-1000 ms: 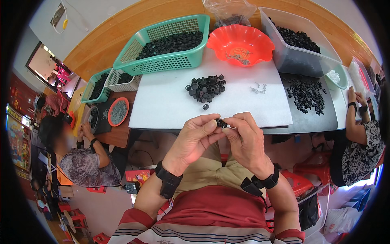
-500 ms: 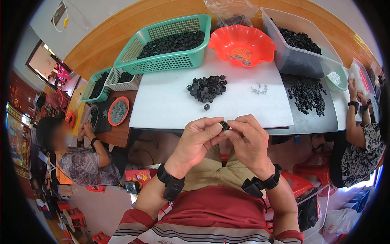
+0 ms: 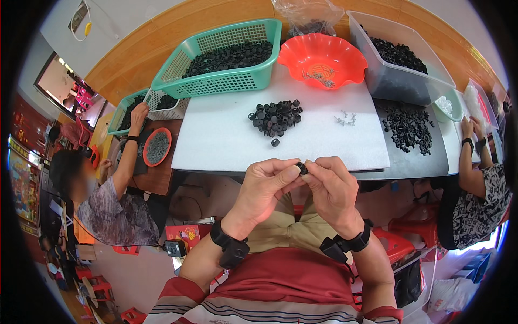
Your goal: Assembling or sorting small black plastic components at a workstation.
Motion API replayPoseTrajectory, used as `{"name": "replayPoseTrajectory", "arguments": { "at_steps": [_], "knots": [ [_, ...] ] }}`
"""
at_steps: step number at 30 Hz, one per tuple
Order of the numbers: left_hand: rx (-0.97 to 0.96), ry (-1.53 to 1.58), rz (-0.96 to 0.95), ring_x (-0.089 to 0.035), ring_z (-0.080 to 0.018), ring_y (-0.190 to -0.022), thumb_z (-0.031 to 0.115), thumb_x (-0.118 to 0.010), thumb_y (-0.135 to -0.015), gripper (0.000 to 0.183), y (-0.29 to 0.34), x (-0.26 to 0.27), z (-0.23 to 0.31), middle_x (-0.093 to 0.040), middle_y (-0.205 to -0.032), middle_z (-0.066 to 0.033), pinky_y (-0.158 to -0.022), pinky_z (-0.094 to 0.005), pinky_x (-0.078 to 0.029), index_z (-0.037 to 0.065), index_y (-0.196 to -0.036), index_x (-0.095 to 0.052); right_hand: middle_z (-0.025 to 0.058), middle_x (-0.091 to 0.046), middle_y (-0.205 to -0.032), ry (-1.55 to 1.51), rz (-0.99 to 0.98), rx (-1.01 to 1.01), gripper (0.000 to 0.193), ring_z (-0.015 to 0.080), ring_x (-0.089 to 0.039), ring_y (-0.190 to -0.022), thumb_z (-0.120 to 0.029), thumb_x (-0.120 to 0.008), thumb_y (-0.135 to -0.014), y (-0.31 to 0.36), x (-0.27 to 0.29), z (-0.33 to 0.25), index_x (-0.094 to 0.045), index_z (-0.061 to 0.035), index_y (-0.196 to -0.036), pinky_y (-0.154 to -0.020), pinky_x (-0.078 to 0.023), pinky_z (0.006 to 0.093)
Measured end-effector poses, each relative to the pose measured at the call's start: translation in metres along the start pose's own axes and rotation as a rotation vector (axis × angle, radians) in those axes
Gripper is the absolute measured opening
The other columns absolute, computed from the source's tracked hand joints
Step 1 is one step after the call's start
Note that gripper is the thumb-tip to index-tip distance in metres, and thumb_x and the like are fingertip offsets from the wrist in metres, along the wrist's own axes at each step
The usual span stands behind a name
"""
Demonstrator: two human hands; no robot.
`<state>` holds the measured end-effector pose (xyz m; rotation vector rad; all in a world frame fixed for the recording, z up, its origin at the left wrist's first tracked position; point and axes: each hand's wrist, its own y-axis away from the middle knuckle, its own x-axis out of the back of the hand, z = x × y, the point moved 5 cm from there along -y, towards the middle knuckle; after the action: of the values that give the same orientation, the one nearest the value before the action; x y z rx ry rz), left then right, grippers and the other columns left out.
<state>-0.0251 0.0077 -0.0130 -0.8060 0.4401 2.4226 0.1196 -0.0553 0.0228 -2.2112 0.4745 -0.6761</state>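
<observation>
Along far edge of tabletop (image 3: 431, 166), left to right: basket (image 3: 232, 86) containing parts (image 3: 229, 58), bowl (image 3: 302, 49) containing pieces (image 3: 322, 80), bin (image 3: 396, 89) containing further parts (image 3: 398, 56). Behind bowl: bag (image 3: 310, 12). On sheet (image 3: 216, 140) reaching near edge: pile of parts (image 3: 274, 117) before basket and bowl; loose pieces (image 3: 346, 120) to its right. Right of sheet, before bin: scattered parts (image 3: 408, 128). At near edge, between left grip (image 3: 264, 188) and right grip (image 3: 335, 190): held part (image 3: 302, 169).

Black part (image 3: 302, 169) (bowl (image 3: 322, 51) bright red)
</observation>
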Motion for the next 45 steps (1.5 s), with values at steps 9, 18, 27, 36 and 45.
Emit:
{"name": "replayPoseTrajectory", "arguments": {
  "at_steps": [9, 18, 27, 36, 45],
  "knots": [
    [-0.014, -0.090, 0.046, -0.071, -0.0212, -0.100, 0.007, -0.069, -0.096, 0.020, 0.003, 0.001, -0.002, -0.072, -0.111, -0.0138, -0.095, -0.0374, -0.061, -0.003, -0.113, -0.070, 0.0097, -0.064, -0.096, 0.049, -0.014, 0.060, 0.038, 0.0243, -0.067, -0.066, 0.008, -0.074, -0.078, 0.006, -0.001, 0.001, -0.067, -0.0038, -0.113, -0.052, -0.053, 0.0337],
    [-0.063, -0.229, -0.015, -0.070, -0.0189, -0.100, 0.005, -0.070, -0.095, 0.020, 0.002, 0.000, 0.003, -0.072, -0.108, -0.0103, -0.092, -0.0338, -0.061, -0.003, -0.113, -0.071, 0.0097, -0.064, -0.095, 0.044, -0.047, 0.069, 0.039, 0.0249, -0.067, -0.066, 0.010, -0.073, -0.076, 0.003, 0.003, 0.001, -0.067, -0.0035, -0.113, -0.053, -0.053, 0.0343],
    [-0.039, -0.228, -0.004, -0.067, -0.0117, -0.093, 0.007, -0.072, -0.095, 0.020, 0.005, -0.006, -0.005, -0.074, -0.104, -0.0084, -0.084, -0.0255, -0.055, -0.002, -0.113, -0.073, 0.0094, -0.065, -0.091, 0.029, -0.088, 0.005, 0.030, 0.0252, -0.067, -0.068, 0.007, -0.076, -0.076, 0.002, 0.007, 0.003, -0.065, -0.0032, -0.102, -0.055, -0.056, 0.0342],
    [-0.093, -0.254, 0.007, -0.064, -0.0082, -0.090, 0.010, -0.073, -0.095, 0.023, 0.006, -0.008, -0.005, -0.074, -0.102, -0.0060, -0.081, -0.0239, -0.052, -0.001, -0.115, -0.073, 0.0100, -0.066, -0.089, -0.036, -0.124, -0.001, 0.026, 0.0252, -0.068, -0.070, 0.003, -0.077, -0.079, -0.002, 0.008, 0.005, -0.064, -0.0037, -0.100, -0.059, -0.056, 0.0332],
    [-0.153, -0.336, 0.052, -0.068, -0.0113, -0.093, 0.003, -0.074, -0.092, 0.020, 0.011, -0.003, 0.010, -0.073, -0.105, -0.0088, -0.084, -0.0252, -0.056, -0.002, -0.111, -0.069, 0.0095, -0.064, -0.103, -0.156, -0.278, -0.150, 0.038, 0.0186, -0.065, -0.067, -0.001, -0.081, -0.079, -0.008, 0.003, 0.007, -0.068, -0.0062, -0.114, -0.056, -0.053, 0.0299]
  ]
}}
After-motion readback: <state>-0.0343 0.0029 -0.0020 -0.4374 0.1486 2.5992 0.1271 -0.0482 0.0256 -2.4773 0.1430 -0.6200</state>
